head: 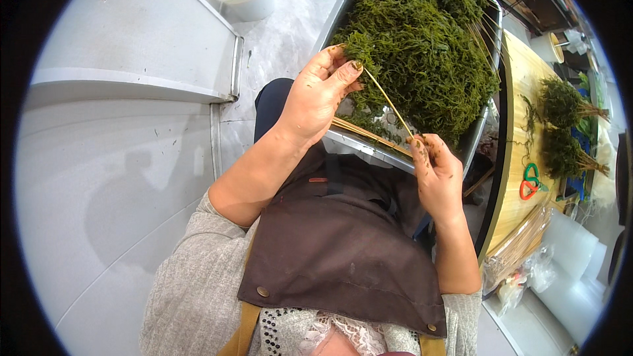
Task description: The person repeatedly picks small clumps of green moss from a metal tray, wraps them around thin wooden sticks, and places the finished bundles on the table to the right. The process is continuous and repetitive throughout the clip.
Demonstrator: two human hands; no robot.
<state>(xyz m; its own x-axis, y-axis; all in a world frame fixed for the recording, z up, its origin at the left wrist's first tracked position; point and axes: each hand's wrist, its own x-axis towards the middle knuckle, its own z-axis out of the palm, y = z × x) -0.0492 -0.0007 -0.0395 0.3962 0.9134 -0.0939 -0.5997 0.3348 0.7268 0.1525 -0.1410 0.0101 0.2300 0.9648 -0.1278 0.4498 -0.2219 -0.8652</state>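
Note:
My left hand point(316, 91) pinches a small tuft of green feathery plant point(360, 47) at the upper end of a thin stick point(387, 98). The stick slants down to the right, and its lower end is between the thumb and fingers of my right hand point(436, 173). Green bits cling to the fingers of both hands. Beyond them, a large heap of the same green plant point(420, 44) fills much of a metal tray point(336, 15). Several bare thin sticks point(371, 134) lie along the tray's near edge, partly behind my left hand.
A white bucket point(254, 2) of red-brown liquid stands at the upper left. On the wooden table point(509, 123) at right lie scissors with green and orange handles point(529, 183), tied green bunches point(561, 151) and a plastic-wrapped stick bundle point(519, 244). A grey panel point(143, 34) rises at left.

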